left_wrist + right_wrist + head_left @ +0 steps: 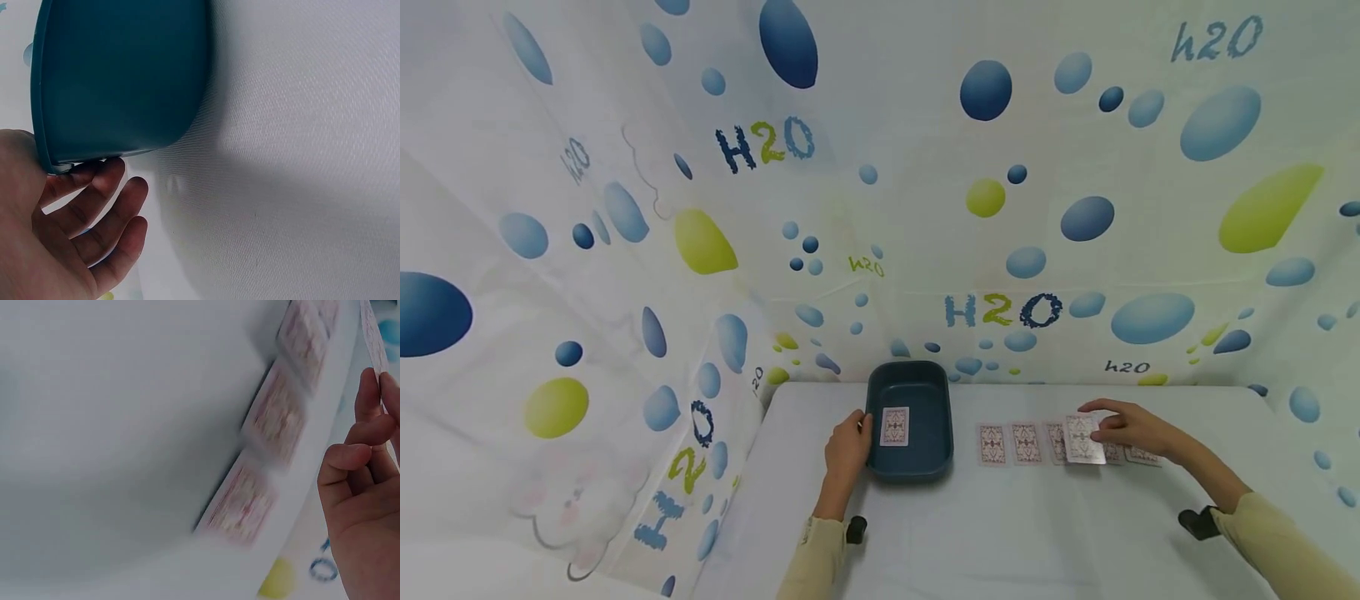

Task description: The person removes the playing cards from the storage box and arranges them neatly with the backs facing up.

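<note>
A dark teal plastic tray [931, 421] stands on the table, with one playing card [895, 427] lying face down inside, near its left wall. My left hand [847, 450] grips the tray's left rim; in the left wrist view, curled fingers [112, 228] lie against the outside of the wall. To the right of the tray, my right hand [1135, 429] pinches another playing card [1080, 439] between thumb and index finger, raised above a row of face-down cards [992, 444]. The held card [373, 334] appears nearly edge-on in the right wrist view. It partly covers the row.
White cloth [1000, 533] covers the table. Behind and to the left hangs a white curtain [910, 250] printed with blue and green drops. Black straps [1198, 523] sit at both wrists. Several cards in the row [275, 419] lie close together, blurred in the right wrist view.
</note>
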A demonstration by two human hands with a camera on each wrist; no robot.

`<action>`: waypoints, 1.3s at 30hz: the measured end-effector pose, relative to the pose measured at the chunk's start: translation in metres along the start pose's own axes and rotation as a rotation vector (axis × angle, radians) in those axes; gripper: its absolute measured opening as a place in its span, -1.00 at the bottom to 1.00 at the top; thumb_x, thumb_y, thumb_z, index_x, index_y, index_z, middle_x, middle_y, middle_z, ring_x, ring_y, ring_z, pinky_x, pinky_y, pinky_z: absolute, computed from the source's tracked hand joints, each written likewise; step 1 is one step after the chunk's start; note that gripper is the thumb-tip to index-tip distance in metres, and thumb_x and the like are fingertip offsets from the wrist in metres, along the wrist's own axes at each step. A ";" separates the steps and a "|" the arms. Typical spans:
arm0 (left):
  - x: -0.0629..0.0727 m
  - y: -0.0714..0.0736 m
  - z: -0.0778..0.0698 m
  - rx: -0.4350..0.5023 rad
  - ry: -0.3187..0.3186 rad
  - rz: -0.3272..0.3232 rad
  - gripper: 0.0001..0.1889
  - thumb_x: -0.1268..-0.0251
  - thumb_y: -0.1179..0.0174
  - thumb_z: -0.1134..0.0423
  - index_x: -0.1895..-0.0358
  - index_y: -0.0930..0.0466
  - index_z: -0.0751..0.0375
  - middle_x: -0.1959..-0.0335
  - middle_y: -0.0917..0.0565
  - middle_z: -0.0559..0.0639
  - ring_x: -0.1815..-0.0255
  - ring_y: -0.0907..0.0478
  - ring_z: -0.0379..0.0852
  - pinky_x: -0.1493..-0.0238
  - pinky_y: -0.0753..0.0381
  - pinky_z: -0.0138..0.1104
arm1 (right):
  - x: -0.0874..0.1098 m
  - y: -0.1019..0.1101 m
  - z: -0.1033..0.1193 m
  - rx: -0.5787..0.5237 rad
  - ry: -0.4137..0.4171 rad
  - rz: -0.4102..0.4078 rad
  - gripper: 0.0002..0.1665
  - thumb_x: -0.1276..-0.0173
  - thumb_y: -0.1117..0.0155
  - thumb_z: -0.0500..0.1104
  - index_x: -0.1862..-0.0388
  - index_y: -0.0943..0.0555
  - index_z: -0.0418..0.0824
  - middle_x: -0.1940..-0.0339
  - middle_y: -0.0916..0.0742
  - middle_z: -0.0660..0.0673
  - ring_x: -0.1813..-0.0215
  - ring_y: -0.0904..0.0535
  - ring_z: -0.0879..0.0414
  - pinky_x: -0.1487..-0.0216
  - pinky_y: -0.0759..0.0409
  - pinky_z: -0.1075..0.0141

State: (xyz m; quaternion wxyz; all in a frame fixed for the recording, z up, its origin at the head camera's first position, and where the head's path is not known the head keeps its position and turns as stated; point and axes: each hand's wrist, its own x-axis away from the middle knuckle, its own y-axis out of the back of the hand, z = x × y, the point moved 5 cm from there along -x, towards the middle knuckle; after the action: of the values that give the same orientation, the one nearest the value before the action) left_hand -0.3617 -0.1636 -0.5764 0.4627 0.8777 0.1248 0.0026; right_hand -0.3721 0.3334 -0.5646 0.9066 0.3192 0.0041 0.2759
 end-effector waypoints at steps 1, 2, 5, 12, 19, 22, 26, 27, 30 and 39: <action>0.000 0.000 0.000 0.001 0.000 -0.005 -0.75 -0.55 -0.05 0.06 0.27 -0.57 0.13 0.49 -0.63 0.02 0.57 -0.45 -0.10 0.54 -0.31 -0.28 | 0.006 0.006 -0.005 -0.002 -0.016 -0.011 -0.34 -0.47 -0.26 -0.10 -0.43 -0.32 -0.34 0.50 -0.61 -0.08 0.41 -0.50 0.13 0.34 -0.41 0.32; 0.000 -0.001 -0.001 0.001 0.003 -0.008 -0.74 -0.55 -0.05 0.06 0.27 -0.57 0.12 0.49 -0.63 0.02 0.57 -0.44 -0.10 0.54 -0.30 -0.28 | 0.011 0.011 -0.012 -0.007 -0.026 -0.021 -0.33 -0.47 -0.25 -0.10 -0.43 -0.31 -0.35 0.53 -0.58 -0.03 0.44 -0.47 0.17 0.37 -0.41 0.32; -0.001 -0.002 0.000 0.006 0.017 -0.014 -0.74 -0.55 -0.05 0.05 0.26 -0.57 0.12 0.50 -0.61 0.02 0.56 -0.43 -0.10 0.54 -0.28 -0.27 | 0.027 0.026 -0.030 -0.025 -0.047 -0.050 -0.34 -0.48 -0.23 -0.13 -0.42 -0.29 -0.41 0.56 -0.50 0.03 0.51 -0.39 0.22 0.47 -0.37 0.32; 0.000 -0.001 -0.002 0.017 0.023 0.004 -0.73 -0.55 -0.05 0.05 0.25 -0.58 0.13 0.50 -0.60 0.01 0.55 -0.42 -0.09 0.54 -0.28 -0.27 | 0.063 0.052 -0.062 0.023 -0.153 -0.093 -0.33 -0.48 -0.22 -0.12 -0.40 -0.26 -0.44 0.40 -0.61 -0.07 0.45 -0.41 0.18 0.45 -0.37 0.35; 0.000 -0.002 0.000 0.008 0.029 0.000 -0.73 -0.55 -0.05 0.04 0.25 -0.58 0.12 0.47 -0.63 0.03 0.54 -0.43 -0.09 0.53 -0.29 -0.28 | 0.084 0.074 -0.078 0.102 -0.164 -0.076 -0.45 -0.50 -0.18 -0.17 -0.35 -0.32 -0.36 0.42 -0.56 -0.04 0.45 -0.36 0.22 0.46 -0.36 0.34; -0.001 -0.003 0.000 0.010 0.022 -0.004 -0.73 -0.55 -0.05 0.04 0.25 -0.58 0.12 0.46 -0.64 0.04 0.54 -0.44 -0.09 0.53 -0.29 -0.28 | 0.086 0.077 -0.085 0.138 -0.203 -0.065 -0.41 -0.47 -0.20 -0.18 -0.34 -0.29 -0.45 0.44 -0.51 -0.05 0.44 -0.34 0.21 0.45 -0.37 0.32; 0.000 -0.003 -0.001 0.013 0.014 -0.008 -0.73 -0.55 -0.05 0.04 0.26 -0.58 0.12 0.47 -0.64 0.04 0.55 -0.44 -0.09 0.54 -0.30 -0.28 | 0.081 0.077 -0.099 0.179 -0.274 -0.083 -0.38 -0.43 -0.24 -0.21 -0.33 -0.30 -0.48 0.38 -0.55 -0.11 0.35 -0.41 0.11 0.35 -0.43 0.24; 0.000 -0.003 0.000 0.013 0.013 -0.010 -0.73 -0.55 -0.05 0.04 0.26 -0.58 0.12 0.47 -0.64 0.04 0.55 -0.44 -0.09 0.54 -0.30 -0.28 | 0.079 0.077 -0.102 0.192 -0.292 -0.094 -0.38 -0.42 -0.25 -0.21 -0.32 -0.30 -0.48 0.35 -0.56 -0.13 0.32 -0.43 0.08 0.32 -0.44 0.22; 0.000 -0.003 0.000 0.010 0.011 -0.012 -0.73 -0.55 -0.05 0.04 0.26 -0.58 0.12 0.47 -0.64 0.04 0.54 -0.44 -0.09 0.54 -0.31 -0.27 | 0.075 0.075 -0.110 0.234 -0.326 -0.126 -0.39 -0.42 -0.26 -0.21 -0.30 -0.30 -0.48 0.27 -0.61 -0.18 0.24 -0.47 0.00 0.24 -0.48 0.18; 0.000 -0.004 0.000 0.013 0.011 -0.003 -0.73 -0.56 -0.04 0.04 0.24 -0.58 0.13 0.48 -0.62 0.03 0.55 -0.43 -0.09 0.53 -0.30 -0.28 | 0.067 0.071 -0.108 0.346 -0.284 -0.213 -0.47 -0.35 -0.30 -0.28 -0.18 -0.38 -0.53 0.21 -0.62 -0.40 0.20 -0.56 -0.15 0.24 -0.58 0.08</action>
State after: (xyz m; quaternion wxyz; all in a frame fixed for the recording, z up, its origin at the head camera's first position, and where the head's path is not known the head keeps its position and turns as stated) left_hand -0.3630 -0.1618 -0.5800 0.4563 0.8804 0.1289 0.0061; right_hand -0.3705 0.4748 -0.5978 0.8538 0.5032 -0.0423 0.1264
